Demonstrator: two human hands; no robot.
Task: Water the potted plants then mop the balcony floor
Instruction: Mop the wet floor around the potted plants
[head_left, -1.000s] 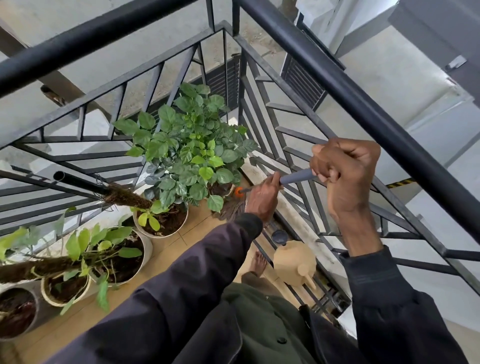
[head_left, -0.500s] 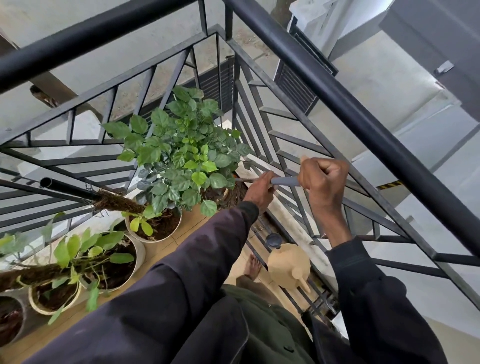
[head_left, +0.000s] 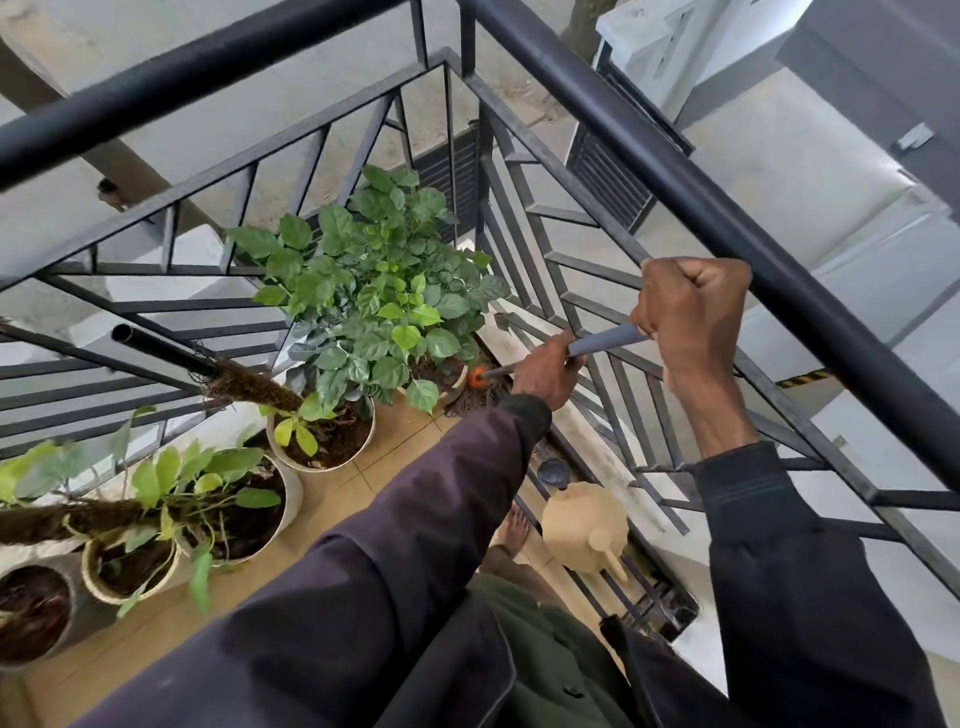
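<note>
I hold a mop by its grey handle (head_left: 602, 340): my right hand (head_left: 693, 322) grips the top end and my left hand (head_left: 545, 371) grips lower down. The stringy mop head (head_left: 480, 397) with an orange collar rests on the tan tiled floor (head_left: 395, 452) in the far corner, beside a bushy green plant (head_left: 384, 306). A tan watering can (head_left: 584, 525) stands on the floor by the railing, near my bare foot (head_left: 514, 525). More white pots (head_left: 322, 441) with plants line the left side.
A black metal railing (head_left: 675, 176) wraps the narrow balcony on the left, far and right sides. A black pole wrapped in coir (head_left: 208, 366) leans over the pots. A small dark round object (head_left: 553, 473) lies near the can.
My right hand has risen and pulled the handle's top end back towards me; the mop head stays in the far corner by the bushy plant. Both grips are kept.
</note>
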